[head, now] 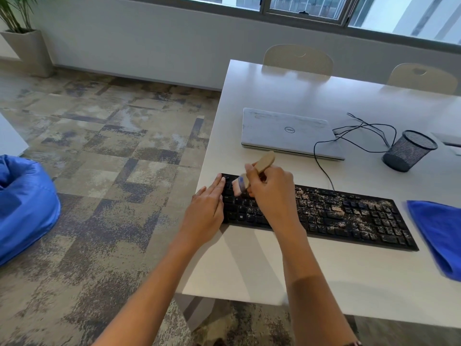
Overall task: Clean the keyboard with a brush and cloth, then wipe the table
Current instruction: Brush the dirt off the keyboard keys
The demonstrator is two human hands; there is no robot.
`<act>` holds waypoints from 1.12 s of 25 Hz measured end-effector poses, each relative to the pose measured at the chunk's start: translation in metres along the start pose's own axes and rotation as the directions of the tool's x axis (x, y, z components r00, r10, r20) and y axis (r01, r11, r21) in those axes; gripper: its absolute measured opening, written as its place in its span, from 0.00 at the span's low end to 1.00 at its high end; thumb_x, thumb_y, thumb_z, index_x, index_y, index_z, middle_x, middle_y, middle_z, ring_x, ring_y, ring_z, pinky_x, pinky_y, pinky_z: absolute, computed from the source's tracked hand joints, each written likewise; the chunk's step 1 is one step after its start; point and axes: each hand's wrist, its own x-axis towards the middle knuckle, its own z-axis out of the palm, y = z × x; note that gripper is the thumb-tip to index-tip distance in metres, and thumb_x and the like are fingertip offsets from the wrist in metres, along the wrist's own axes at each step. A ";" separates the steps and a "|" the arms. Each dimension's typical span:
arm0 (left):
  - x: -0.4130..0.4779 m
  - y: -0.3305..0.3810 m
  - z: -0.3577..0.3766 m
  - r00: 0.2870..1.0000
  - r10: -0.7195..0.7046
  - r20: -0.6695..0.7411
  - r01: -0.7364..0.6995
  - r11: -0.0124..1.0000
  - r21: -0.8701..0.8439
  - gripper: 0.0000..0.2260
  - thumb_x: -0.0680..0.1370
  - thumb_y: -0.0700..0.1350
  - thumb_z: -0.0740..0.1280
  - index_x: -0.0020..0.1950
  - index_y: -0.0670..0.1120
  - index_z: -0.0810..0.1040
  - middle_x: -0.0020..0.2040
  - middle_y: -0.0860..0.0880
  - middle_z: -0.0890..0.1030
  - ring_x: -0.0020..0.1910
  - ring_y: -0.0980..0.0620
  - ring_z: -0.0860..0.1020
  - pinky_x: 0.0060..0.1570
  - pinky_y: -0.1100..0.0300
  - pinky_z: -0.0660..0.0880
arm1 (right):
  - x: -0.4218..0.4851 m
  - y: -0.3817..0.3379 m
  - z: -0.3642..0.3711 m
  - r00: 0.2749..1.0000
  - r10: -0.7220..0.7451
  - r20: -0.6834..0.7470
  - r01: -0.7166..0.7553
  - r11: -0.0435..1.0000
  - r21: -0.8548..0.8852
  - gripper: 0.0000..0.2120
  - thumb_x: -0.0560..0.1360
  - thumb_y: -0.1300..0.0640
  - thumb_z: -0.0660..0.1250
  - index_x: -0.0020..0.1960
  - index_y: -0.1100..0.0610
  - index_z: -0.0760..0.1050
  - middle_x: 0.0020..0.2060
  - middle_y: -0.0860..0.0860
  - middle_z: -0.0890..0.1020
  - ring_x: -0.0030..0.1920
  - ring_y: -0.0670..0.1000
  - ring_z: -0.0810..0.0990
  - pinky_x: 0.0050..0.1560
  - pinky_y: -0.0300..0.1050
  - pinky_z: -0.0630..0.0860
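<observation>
Most of the risk comes from where things lie on the white tabletop (274,265). The black keyboard (349,216) sits with its left end near the tabletop's left edge, so anything swept leftward would likely drop onto the carpet (112,158), out of reach of the later wipe. The closed laptop (287,132) lies near behind it, and a hard flick away from the person could throw grit onto its lid. The blue cloth (439,236) lies untouched just right of the keyboard, where a rightward sweep could dirty it before it is needed. The left hand (205,211) lies flat, fingers straight, against the keyboard's left end; if that bracing eases, strokes may shove the keyboard sideways. The right hand (272,193) is curled round the wooden brush (252,176), bristles down on the left keys, which look clean. Pale crumbs (336,208) cover the middle and right keys, and pressing hard could drive them between the keys.
</observation>
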 end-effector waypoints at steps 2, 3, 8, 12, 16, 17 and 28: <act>0.000 0.000 0.000 1.000 0.007 0.002 -0.007 1.000 0.008 0.22 0.83 0.40 0.53 0.78 0.44 0.60 0.78 0.50 0.60 0.75 0.52 0.62 0.75 0.52 0.57 | -0.004 0.000 0.004 0.998 -0.002 0.059 0.004 0.999 -0.035 0.20 0.82 0.51 0.64 0.36 0.62 0.79 0.28 0.55 0.81 0.30 0.55 0.82 0.37 0.57 0.80; 0.000 0.000 0.000 1.000 0.003 0.004 -0.003 1.000 0.011 0.22 0.83 0.40 0.53 0.78 0.44 0.60 0.78 0.50 0.60 0.75 0.52 0.62 0.75 0.53 0.57 | -0.005 0.000 0.003 0.996 0.008 0.086 -0.004 0.999 -0.054 0.21 0.82 0.52 0.63 0.35 0.63 0.78 0.28 0.56 0.81 0.29 0.56 0.81 0.37 0.58 0.80; 0.000 0.001 0.000 1.000 -0.011 -0.001 0.011 1.000 0.012 0.22 0.83 0.39 0.54 0.78 0.44 0.60 0.78 0.51 0.60 0.75 0.53 0.62 0.75 0.55 0.55 | 0.003 0.003 -0.003 0.999 0.008 0.033 -0.007 1.000 -0.023 0.20 0.82 0.50 0.63 0.38 0.62 0.78 0.30 0.56 0.81 0.30 0.56 0.82 0.36 0.59 0.81; 0.000 0.001 0.000 1.000 -0.011 0.007 0.011 1.000 0.010 0.22 0.83 0.39 0.54 0.78 0.45 0.60 0.78 0.51 0.60 0.75 0.53 0.62 0.75 0.54 0.56 | -0.004 0.002 0.003 0.993 -0.044 0.111 0.042 0.999 0.017 0.20 0.81 0.47 0.63 0.42 0.62 0.81 0.32 0.55 0.82 0.32 0.56 0.82 0.37 0.59 0.81; 0.000 0.000 0.001 1.000 -0.001 0.009 0.000 1.000 0.013 0.22 0.83 0.40 0.53 0.78 0.44 0.59 0.78 0.50 0.60 0.75 0.52 0.62 0.75 0.53 0.57 | -0.001 0.004 -0.012 0.973 0.010 0.229 0.001 0.999 -0.046 0.20 0.82 0.50 0.64 0.38 0.63 0.77 0.30 0.58 0.82 0.32 0.59 0.82 0.39 0.60 0.80; 0.000 -0.001 0.001 1.000 0.003 0.007 -0.003 1.000 0.013 0.22 0.83 0.40 0.53 0.78 0.44 0.59 0.78 0.50 0.60 0.74 0.52 0.62 0.75 0.52 0.57 | 0.001 0.004 -0.015 0.974 0.011 0.225 0.002 0.998 -0.058 0.20 0.81 0.49 0.64 0.39 0.63 0.78 0.30 0.57 0.82 0.32 0.59 0.82 0.40 0.60 0.80; 0.000 0.000 0.001 1.000 -0.018 0.006 0.018 0.999 0.032 0.22 0.84 0.40 0.53 0.78 0.44 0.59 0.78 0.51 0.59 0.75 0.53 0.62 0.75 0.57 0.54 | 0.007 0.019 -0.048 0.887 0.196 0.418 -0.273 0.953 0.134 0.09 0.77 0.51 0.71 0.53 0.55 0.83 0.44 0.52 0.86 0.39 0.47 0.86 0.41 0.41 0.84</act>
